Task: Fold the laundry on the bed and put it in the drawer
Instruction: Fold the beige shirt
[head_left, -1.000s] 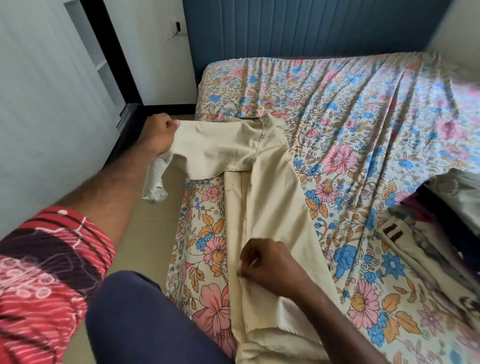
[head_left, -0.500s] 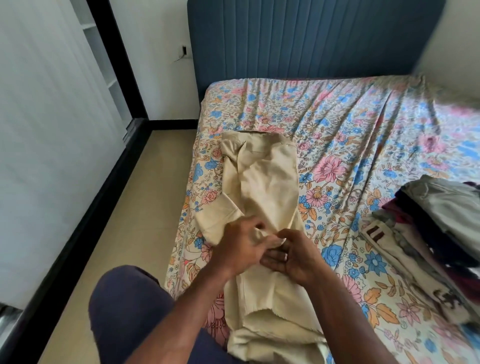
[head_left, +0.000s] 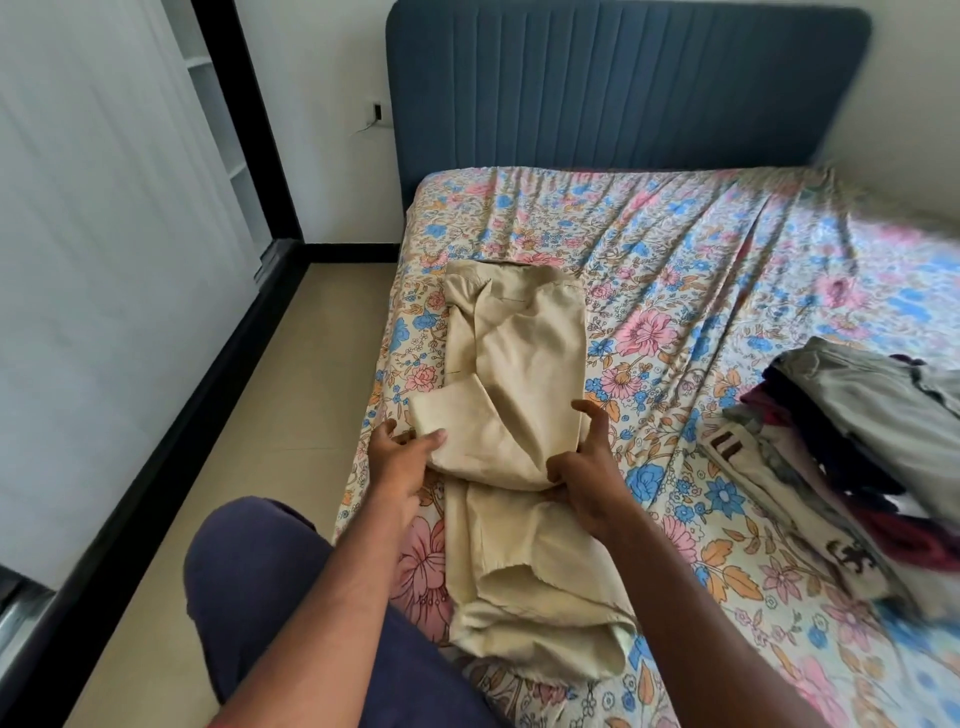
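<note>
So, the beige trousers (head_left: 519, 395) lie on the floral bedsheet (head_left: 727, 291) along the bed's left edge, running from about 12 o'clock of the hands down toward the person's lap at 6 o'clock. Their upper part is doubled over itself into a rough rectangle, with a flap sticking out at its lower-left corner; the lower part, frayed at one hem, is bunched loosely near the knee.

The left hand (head_left: 402, 457) sits at 9 o'clock of the folded edge, thumb on top of the flap and fingers slipped beneath it, pinching the cloth. The right hand (head_left: 587, 467) is at 3 o'clock of the same fold: its thumb side curls against the near edge of the fold while the index finger stretches up along the right border of the fabric (whether the hidden fingers truly grip underneath cannot be told).

At 3 o'clock on the bed, well apart from the trousers, a pile of clothes (head_left: 852, 447) is heaped, grey on top, dark and maroon pieces below. A blue padded headboard (head_left: 623, 88) stands at 12 o'clock. The person's knee in dark blue cloth (head_left: 249, 566) shows at 7 o'clock, over a tan floor (head_left: 260, 395).
</note>
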